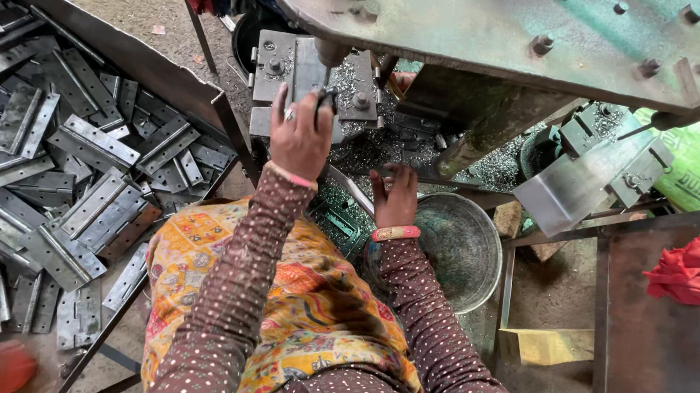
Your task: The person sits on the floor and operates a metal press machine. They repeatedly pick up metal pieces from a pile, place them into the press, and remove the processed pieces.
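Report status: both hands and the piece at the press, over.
Left hand gripping a metal hinge under the press spindle. Right hand open, low beside the metal bowl. Metal shavings around the bed.

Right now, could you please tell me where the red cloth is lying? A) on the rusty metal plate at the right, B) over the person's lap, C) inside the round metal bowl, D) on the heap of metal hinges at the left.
A: the red cloth is bunched on the upper right edge of the rusty metal plate, well away from the hinges and the bowl.
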